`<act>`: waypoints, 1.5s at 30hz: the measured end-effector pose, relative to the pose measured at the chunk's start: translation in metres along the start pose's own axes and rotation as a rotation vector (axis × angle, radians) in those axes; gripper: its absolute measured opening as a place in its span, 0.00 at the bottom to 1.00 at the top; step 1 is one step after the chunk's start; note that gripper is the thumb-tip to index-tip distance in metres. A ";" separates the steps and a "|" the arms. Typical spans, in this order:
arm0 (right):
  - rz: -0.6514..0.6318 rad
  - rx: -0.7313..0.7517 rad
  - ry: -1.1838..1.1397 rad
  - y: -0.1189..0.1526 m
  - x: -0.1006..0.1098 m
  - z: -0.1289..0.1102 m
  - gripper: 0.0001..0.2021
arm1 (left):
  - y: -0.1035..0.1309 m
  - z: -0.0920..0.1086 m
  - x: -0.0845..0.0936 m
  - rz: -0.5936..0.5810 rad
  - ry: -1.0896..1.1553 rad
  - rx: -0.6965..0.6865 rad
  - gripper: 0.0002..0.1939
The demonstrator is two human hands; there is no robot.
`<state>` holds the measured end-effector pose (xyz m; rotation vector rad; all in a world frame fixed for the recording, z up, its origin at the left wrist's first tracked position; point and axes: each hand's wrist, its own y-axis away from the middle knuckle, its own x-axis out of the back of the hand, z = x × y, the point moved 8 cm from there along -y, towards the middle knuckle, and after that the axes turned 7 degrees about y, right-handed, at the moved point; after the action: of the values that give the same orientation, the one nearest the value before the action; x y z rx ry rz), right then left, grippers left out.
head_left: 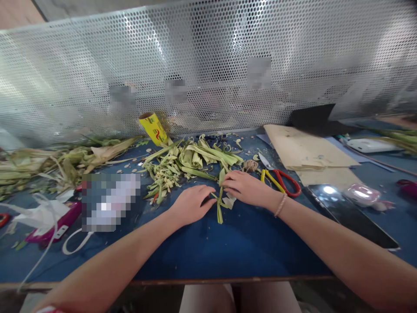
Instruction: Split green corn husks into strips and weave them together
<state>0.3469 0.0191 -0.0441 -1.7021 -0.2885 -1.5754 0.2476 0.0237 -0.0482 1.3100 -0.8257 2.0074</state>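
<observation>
A pale green husk strip [220, 213], apparently corn husk, stands out against the blue table, crossed by a thinner piece. My left hand [193, 204] pinches the thin piece between thumb and fingers. From the other side, my right hand [245, 187] has its fingers closed on the strip's upper part; its thumb is mostly hidden. Just beyond both hands lies a heap of husk strips [192, 158] and curled cut bits [166, 178]. A small ball of brown twine [250, 165] and scissors with red handles [288, 184] lie beyond my right hand, beside a yellow-handled tool [273, 180].
A yellow cardboard tube [153, 129] leans near the perforated metal screen [208, 78]. Brown paper [312, 150], a dark phone-like slab [352, 215] and a pink shiny object [361, 194] lie right. More husks [71, 161] and a purple object [55, 228] with a white cord lie left.
</observation>
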 end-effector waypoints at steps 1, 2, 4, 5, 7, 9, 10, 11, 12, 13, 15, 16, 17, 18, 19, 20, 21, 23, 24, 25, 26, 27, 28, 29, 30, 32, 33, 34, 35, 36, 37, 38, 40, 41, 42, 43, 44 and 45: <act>-0.011 -0.004 -0.018 0.000 -0.002 0.000 0.11 | -0.001 -0.004 0.003 0.035 0.015 0.017 0.16; -0.015 -0.014 -0.033 0.000 -0.004 0.000 0.11 | -0.002 -0.007 0.006 0.077 0.029 0.034 0.15; -0.012 -0.041 -0.049 0.001 -0.006 0.003 0.10 | -0.004 -0.015 0.013 0.157 0.061 0.057 0.15; -0.009 -0.059 -0.049 0.001 -0.007 0.005 0.10 | -0.004 -0.019 0.017 0.188 0.079 0.064 0.16; -0.007 -0.106 -0.034 0.001 -0.008 0.009 0.11 | -0.005 -0.027 0.024 0.240 0.107 0.067 0.18; -0.007 -0.166 0.000 0.001 -0.008 0.013 0.12 | -0.004 -0.034 0.033 0.304 0.106 0.079 0.18; -0.005 -0.200 0.022 0.001 -0.008 0.014 0.12 | -0.004 -0.039 0.037 0.341 0.102 0.100 0.17; -0.001 -0.232 0.047 0.001 -0.007 0.016 0.11 | -0.003 -0.045 0.042 0.379 0.095 0.132 0.15; 0.006 -0.263 0.072 0.002 -0.005 0.017 0.11 | -0.002 -0.052 0.046 0.414 0.080 0.172 0.13; 0.011 -0.291 0.098 0.002 -0.004 0.018 0.10 | -0.001 -0.058 0.049 0.431 0.058 0.218 0.11; 0.018 -0.333 0.140 0.004 -0.001 0.020 0.10 | 0.000 -0.072 0.051 0.437 -0.014 0.303 0.10; 0.019 -0.345 0.153 0.004 0.000 0.020 0.10 | 0.001 -0.078 0.052 0.431 -0.056 0.340 0.10; 0.019 -0.351 0.159 0.004 0.000 0.020 0.10 | 0.001 -0.083 0.051 0.414 -0.095 0.374 0.10; 0.018 -0.352 0.158 0.005 0.001 0.019 0.10 | 0.001 -0.087 0.050 0.390 -0.131 0.399 0.11; 0.017 -0.349 0.153 0.005 0.001 0.019 0.10 | 0.001 -0.091 0.048 0.360 -0.163 0.418 0.12; 0.015 -0.345 0.147 0.004 0.001 0.019 0.09 | 0.001 -0.093 0.045 0.327 -0.187 0.429 0.11; 0.012 -0.342 0.142 0.004 0.000 0.019 0.09 | 0.000 -0.094 0.042 0.297 -0.207 0.429 0.11; 0.006 -0.341 0.137 0.004 -0.001 0.019 0.09 | 0.000 -0.092 0.039 0.263 -0.241 0.410 0.09; 0.003 -0.339 0.135 0.004 -0.001 0.019 0.09 | 0.000 -0.090 0.038 0.258 -0.254 0.396 0.08; 0.001 -0.338 0.132 0.004 -0.001 0.019 0.09 | 0.000 -0.089 0.038 0.258 -0.265 0.383 0.08; 0.001 -0.336 0.128 0.003 -0.002 0.019 0.09 | 0.000 -0.087 0.038 0.259 -0.273 0.374 0.08; 0.002 -0.335 0.127 0.003 -0.002 0.019 0.09 | 0.000 -0.087 0.039 0.259 -0.275 0.369 0.08; 0.002 -0.334 0.127 0.003 -0.002 0.019 0.09 | 0.000 -0.087 0.039 0.255 -0.273 0.368 0.07; 0.002 -0.333 0.128 0.003 -0.002 0.019 0.09 | 0.000 -0.087 0.039 0.251 -0.269 0.367 0.07; 0.002 -0.332 0.130 0.003 -0.002 0.019 0.09 | 0.000 -0.087 0.039 0.247 -0.266 0.365 0.06; 0.005 -0.326 0.137 0.003 -0.002 0.020 0.09 | -0.001 -0.088 0.038 0.242 -0.259 0.368 0.07; 0.009 -0.320 0.139 0.003 -0.001 0.020 0.09 | -0.002 -0.089 0.038 0.245 -0.256 0.375 0.07; 0.017 -0.315 0.142 0.003 0.000 0.020 0.09 | -0.002 -0.090 0.039 0.256 -0.253 0.387 0.08; 0.026 -0.310 0.144 0.003 0.001 0.021 0.09 | -0.002 -0.091 0.040 0.273 -0.253 0.401 0.09; 0.037 -0.306 0.145 0.003 0.003 0.021 0.10 | -0.002 -0.092 0.041 0.293 -0.253 0.414 0.11; 0.045 -0.302 0.142 0.003 0.004 0.021 0.10 | -0.003 -0.092 0.042 0.313 -0.255 0.420 0.13; 0.049 -0.297 0.139 0.003 0.005 0.020 0.10 | -0.003 -0.092 0.043 0.325 -0.257 0.417 0.15; 0.045 -0.287 0.134 0.002 0.005 0.020 0.10 | -0.005 -0.091 0.041 0.317 -0.265 0.396 0.20; 0.038 -0.281 0.132 0.002 0.005 0.019 0.10 | -0.006 -0.091 0.040 0.302 -0.271 0.386 0.21; 0.030 -0.275 0.132 0.002 0.004 0.018 0.10 | -0.006 -0.091 0.038 0.285 -0.278 0.377 0.21; 0.024 -0.269 0.132 0.001 0.003 0.018 0.10 | -0.007 -0.090 0.037 0.272 -0.286 0.370 0.21; 0.018 -0.264 0.132 0.001 0.002 0.017 0.10 | -0.007 -0.090 0.036 0.265 -0.294 0.367 0.21; 0.013 -0.260 0.131 0.001 0.001 0.017 0.10 | -0.007 -0.090 0.036 0.266 -0.301 0.366 0.20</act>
<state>0.3601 0.0293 -0.0428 -1.7786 -0.0059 -1.7665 0.1905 0.1016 -0.0420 1.8253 -0.8269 2.2799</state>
